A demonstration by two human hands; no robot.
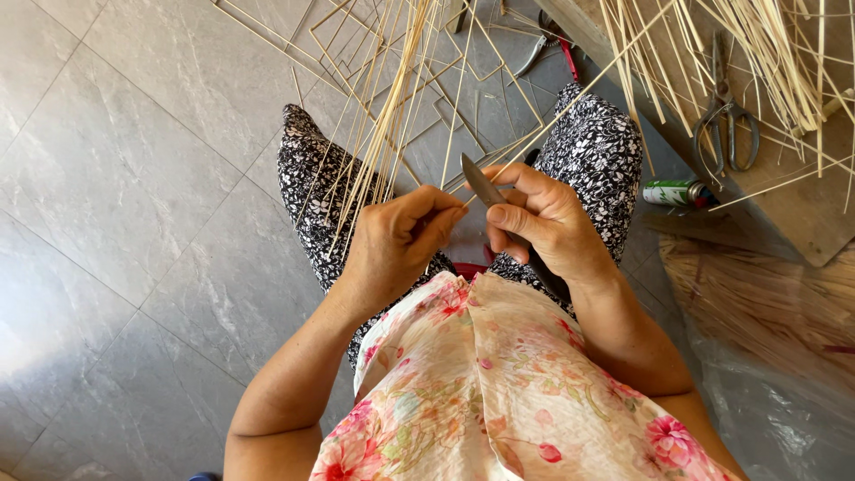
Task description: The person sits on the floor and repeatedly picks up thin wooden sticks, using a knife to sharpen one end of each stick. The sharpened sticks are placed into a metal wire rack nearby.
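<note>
Over the lap, both hands meet above black-and-white patterned trousers. Left hand pinched shut on a bundle of thin bamboo strips; right hand clamped round a knife, blade tip up and slightly left, handle running down toward the wrist. One strip crosses the blade, long axis rising to upper right. Bundle's long axis runs steeply up, fanning away from the body.

Around: grey tiled floor; bent strip frames lying flat ahead of the knees; pliers with red handle beyond them. Right side: wooden board carrying loose strips and dark scissors. Small green-and-white cylindrical can lies on its side beside the board, label unreadable. Pile of fine shavings below it.
</note>
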